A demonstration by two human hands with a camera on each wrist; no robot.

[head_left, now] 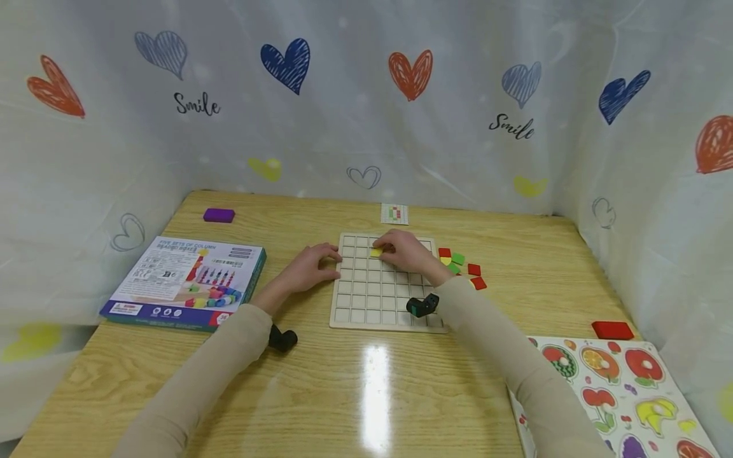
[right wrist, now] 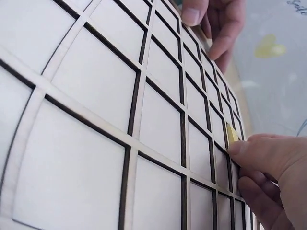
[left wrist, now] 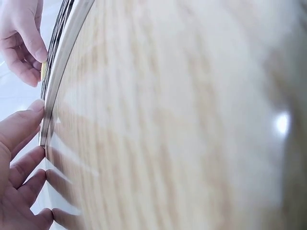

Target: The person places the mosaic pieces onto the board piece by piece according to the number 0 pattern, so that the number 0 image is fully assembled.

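Yellow tile (head_left: 375, 252): over the far rows of the grid board, left of its midline. Both wrist views show it nearly edge-on, as a narrow sliver; head view shows its flat yellow face beside the fingertips. Long axis cannot be made out; nor can contact with the board.

Right hand (head_left: 401, 249): grasping the tile between thumb and fingers, reaching in from the right, wrist over the board's right part.

Board (head_left: 373, 299): flat on the table, pale wood, square cells in dark-edged slots; its far edge runs roughly parallel to the table's far edge.

Left hand (head_left: 309, 267): released, fingers spread and slightly bent, thumb touching the board's left edge, other fingertips down just beside it.

Loose tiles (head_left: 474, 270): red, green and yellow, scattered just right of the board, partly behind the right forearm.

Card (head_left: 394, 214): just beyond the board, printed with a coloured grid pattern.

Box (head_left: 189, 280): left of the left hand, lying flat, lettered "FIVE SETS OF COLUMN"; second line blurred, small print illegible.

Purple block (head_left: 219, 215): beyond the box, long side left to right.

Fruit sheet (head_left: 624, 391): near right; red block (head_left: 613, 329) just past it.

Curtain (head_left: 355, 127): hearts, "Smile" twice.
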